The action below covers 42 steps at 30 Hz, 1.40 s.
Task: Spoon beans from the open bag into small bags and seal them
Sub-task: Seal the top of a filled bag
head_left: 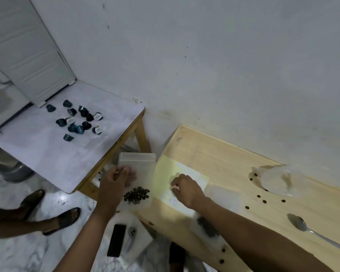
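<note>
My left hand (116, 178) grips a small clear zip bag (138, 163) just off the left edge of the wooden table (214, 154); dark beans (136, 194) sit in the bag's bottom. My right hand (185, 188) rests with curled fingers on a pale yellow sheet (165, 169) on the table; whether it pinches anything is unclear. The open clear bag (277, 179) lies at the right with a few beans in it. A metal spoon (306, 227) lies free near the front right. Another small bag of beans (206, 226) lies under my right forearm.
Loose beans (264, 201) are scattered on the table. A white side table (47, 154) at the left carries several coffee capsules (79, 120). Below are a black phone (116, 240), a person's sandalled feet (65, 218) and a wall behind.
</note>
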Tool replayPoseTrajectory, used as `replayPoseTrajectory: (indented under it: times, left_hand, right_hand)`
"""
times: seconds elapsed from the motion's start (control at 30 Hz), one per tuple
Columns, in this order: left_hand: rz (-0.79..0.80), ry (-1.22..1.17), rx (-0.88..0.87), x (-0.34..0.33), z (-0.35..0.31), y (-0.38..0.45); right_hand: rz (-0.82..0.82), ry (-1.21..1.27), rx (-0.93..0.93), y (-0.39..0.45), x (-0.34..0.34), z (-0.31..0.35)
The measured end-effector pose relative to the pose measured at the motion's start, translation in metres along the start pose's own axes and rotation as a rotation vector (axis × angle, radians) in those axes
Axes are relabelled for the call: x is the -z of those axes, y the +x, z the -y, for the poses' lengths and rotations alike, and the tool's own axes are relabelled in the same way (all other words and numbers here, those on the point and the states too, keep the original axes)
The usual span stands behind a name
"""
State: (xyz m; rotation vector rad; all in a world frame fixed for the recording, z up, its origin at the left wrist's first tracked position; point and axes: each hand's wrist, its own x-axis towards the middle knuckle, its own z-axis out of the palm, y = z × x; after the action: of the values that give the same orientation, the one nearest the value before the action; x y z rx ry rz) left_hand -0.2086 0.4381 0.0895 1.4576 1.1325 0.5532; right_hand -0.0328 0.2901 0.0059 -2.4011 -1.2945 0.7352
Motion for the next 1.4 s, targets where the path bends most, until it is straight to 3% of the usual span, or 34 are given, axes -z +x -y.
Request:
replayPoseTrajectory:
  times: [0.13, 0.37, 0.43, 0.57, 0.67, 0.87, 1.23, 1.4]
  left_hand:
    - [0.005, 0.007, 0.046, 0.016, 0.018, -0.004]
    - [0.009, 0.008, 0.075, 0.018, 0.025, -0.009]
    - [-0.001, 0.015, 0.074, 0.012, 0.023, -0.008]
    - [0.054, -0.007, 0.048, -0.004, 0.009, -0.005]
    - [0.146, -0.032, 0.019, -0.023, -0.005, -0.001]
    - [0.388, -0.043, -0.05, -0.088, -0.042, -0.005]
    - [0.566, 0.199, -0.236, -0.145, -0.067, -0.017]
    - [0.587, 0.128, -0.253, -0.153, -0.069, -0.021]
  right_hand:
    - [-0.001, -0.268, 0.042, 0.014, -0.021, 0.014]
    - [0.026, -0.37, 0.032, 0.024, -0.028, 0.023]
    - [-0.012, -0.28, 0.028, 0.023, -0.023, 0.024]
    - [-0.187, 0.323, -0.067, 0.011, 0.009, 0.02]
    - [-0.328, 0.545, -0.014, -0.006, 0.052, 0.015]
    - [-0.378, 0.525, 0.104, -0.037, 0.118, 0.023]
    - [-0.489, 0.47, -0.021, -0.066, 0.144, -0.004]
    - [-0.532, 0.488, -0.078, -0.066, 0.144, -0.008]
